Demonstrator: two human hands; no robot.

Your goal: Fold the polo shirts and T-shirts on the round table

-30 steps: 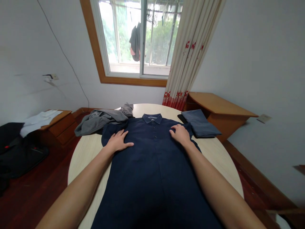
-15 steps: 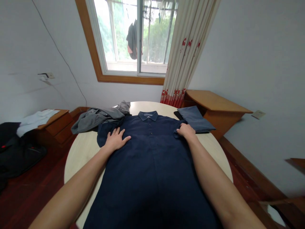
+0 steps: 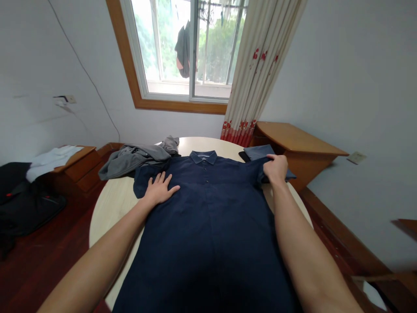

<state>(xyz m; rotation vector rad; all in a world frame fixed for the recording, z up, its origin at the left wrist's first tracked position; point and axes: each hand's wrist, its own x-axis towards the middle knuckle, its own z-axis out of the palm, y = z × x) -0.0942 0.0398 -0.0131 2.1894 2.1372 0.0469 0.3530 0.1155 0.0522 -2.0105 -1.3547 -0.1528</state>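
Observation:
A navy short-sleeved shirt point(image 3: 208, 217) with a collar lies front up, spread across a round pale table point(image 3: 112, 204). Its collar points toward the window, and the lower end runs out of view beneath me. My left hand point(image 3: 159, 188) rests flat with fingers spread on the shirt near the left armpit. The right sleeve's end is gripped in my right hand point(image 3: 276, 167), pulled outward and lifted a little off the table. Behind that hand, folded blue-grey clothing point(image 3: 259, 151) is partly covered.
Crumpled grey clothing point(image 3: 137, 158) lies at the table's back left, touching the left sleeve. A wooden desk point(image 3: 302, 141) stands beyond the right edge, beside a long curtain point(image 3: 250, 78). At far left are a low wooden cabinet point(image 3: 81, 171) and a black bag point(image 3: 31, 208).
My right hand has moved outward to the right and slightly up, stretching the sleeve over the folded clothing. My left hand stays in place on the shirt.

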